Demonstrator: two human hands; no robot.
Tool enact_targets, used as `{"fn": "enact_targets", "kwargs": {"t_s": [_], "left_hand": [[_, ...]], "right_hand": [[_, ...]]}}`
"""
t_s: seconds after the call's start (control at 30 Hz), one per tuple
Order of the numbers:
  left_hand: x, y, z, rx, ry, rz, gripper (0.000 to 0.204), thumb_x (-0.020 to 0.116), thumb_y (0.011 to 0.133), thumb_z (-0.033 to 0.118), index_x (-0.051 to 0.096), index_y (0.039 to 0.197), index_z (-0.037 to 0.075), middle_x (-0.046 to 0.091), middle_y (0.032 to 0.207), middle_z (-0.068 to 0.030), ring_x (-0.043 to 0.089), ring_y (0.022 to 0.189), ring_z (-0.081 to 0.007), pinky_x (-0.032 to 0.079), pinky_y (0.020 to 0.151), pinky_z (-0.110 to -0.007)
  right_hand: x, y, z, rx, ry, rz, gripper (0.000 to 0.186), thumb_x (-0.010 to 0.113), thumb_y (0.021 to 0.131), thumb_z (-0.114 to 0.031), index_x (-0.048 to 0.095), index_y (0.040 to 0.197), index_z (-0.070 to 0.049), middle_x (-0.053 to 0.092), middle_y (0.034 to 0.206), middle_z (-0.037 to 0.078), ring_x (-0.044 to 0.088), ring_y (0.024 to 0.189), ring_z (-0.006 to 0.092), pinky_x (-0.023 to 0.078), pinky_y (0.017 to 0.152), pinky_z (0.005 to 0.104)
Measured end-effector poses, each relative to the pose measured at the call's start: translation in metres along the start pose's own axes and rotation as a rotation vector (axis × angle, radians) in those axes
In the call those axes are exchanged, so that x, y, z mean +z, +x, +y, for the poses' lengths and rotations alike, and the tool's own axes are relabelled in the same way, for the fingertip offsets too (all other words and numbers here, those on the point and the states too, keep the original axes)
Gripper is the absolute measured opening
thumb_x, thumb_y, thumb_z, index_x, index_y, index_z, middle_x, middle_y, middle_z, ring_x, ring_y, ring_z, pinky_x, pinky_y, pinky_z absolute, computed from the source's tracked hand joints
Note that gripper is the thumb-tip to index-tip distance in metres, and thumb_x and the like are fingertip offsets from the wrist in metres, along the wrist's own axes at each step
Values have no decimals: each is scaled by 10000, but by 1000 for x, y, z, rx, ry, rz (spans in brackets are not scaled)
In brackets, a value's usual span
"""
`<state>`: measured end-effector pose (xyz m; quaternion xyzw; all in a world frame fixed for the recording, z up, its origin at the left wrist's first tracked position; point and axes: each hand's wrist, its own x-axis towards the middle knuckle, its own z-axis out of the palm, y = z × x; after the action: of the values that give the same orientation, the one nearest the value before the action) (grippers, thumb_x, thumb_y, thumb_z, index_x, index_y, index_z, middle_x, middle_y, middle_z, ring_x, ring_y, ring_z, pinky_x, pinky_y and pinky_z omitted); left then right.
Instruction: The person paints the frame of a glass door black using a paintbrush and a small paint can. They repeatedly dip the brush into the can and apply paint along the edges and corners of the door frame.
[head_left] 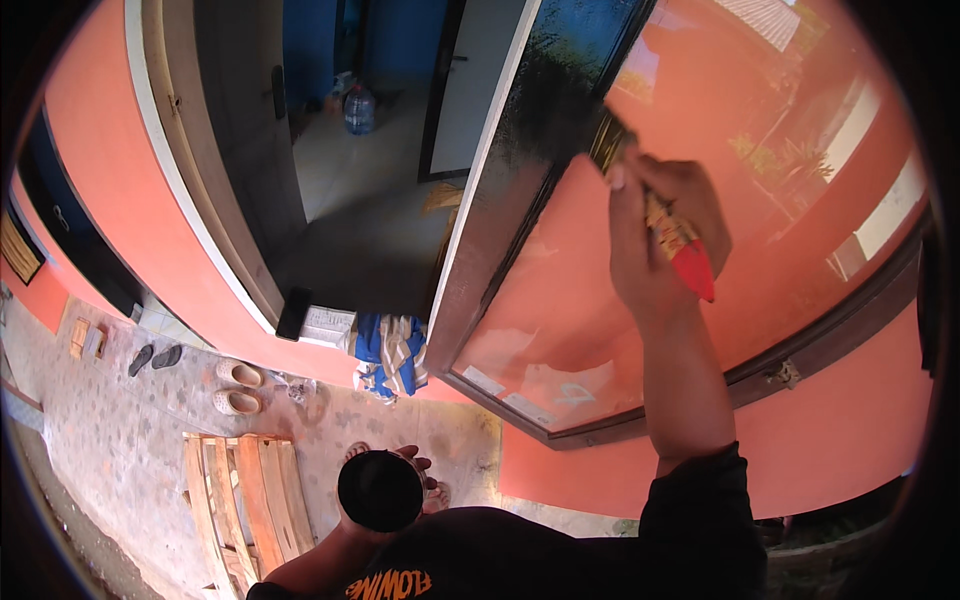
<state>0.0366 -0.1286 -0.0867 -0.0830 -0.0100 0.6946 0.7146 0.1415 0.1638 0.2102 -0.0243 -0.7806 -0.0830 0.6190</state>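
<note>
My right hand (670,215) grips a paintbrush (690,260) with a red-tipped, patterned handle, raised against the dark upper part of a window frame (560,140). The bristle end is dark and partly blurred against the frame. Beside it is a glass pane (780,120) reflecting pink wall and plants. Low in the view, my left hand (420,470) holds a round container (378,490) with black contents, its fingers wrapped round the side.
An open doorway (370,240) shows a water jug (359,110) inside. A blue striped cloth (385,355) and dark phone (294,314) lie on the sill. Below are sandals (238,400) and a wooden bench-like piece (275,500) on the paved ground.
</note>
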Motion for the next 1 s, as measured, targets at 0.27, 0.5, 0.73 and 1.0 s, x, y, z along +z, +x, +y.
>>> {"fn": "enact_targets", "kwargs": {"t_s": [0.27,0.5,0.73,1.0], "left_hand": [[3,-6,-7,-35,-2,50,745,479,902,577,399,1369,2,507,1286,-197,504,1170,-398,553,852,-508],[5,-7,-8,5,83,159,730,472,898,611,472,1296,-1,549,1211,-207,526,1103,-389,546,843,-500],[26,1,-12,-42,-149,234,780,456,868,700,544,1191,-5,590,1107,-222,566,1020,-398,536,835,-496],[11,-10,-16,-50,-100,337,826,392,870,741,567,1161,-12,600,1067,-224,574,1009,-378,529,832,-504]], "right_hand": [[9,-40,-1,-167,-63,-43,152,658,790,91,622,919,20,593,773,119,549,613,228,429,514,314],[6,-90,-27,49,60,-210,168,675,731,89,613,866,11,560,704,111,530,566,224,421,501,309],[7,-10,-1,-26,-34,73,129,682,777,54,647,895,14,589,733,116,566,601,224,451,539,297],[9,-56,-6,-51,-68,-68,128,644,826,66,601,940,27,587,797,138,575,656,228,452,549,315]]}}
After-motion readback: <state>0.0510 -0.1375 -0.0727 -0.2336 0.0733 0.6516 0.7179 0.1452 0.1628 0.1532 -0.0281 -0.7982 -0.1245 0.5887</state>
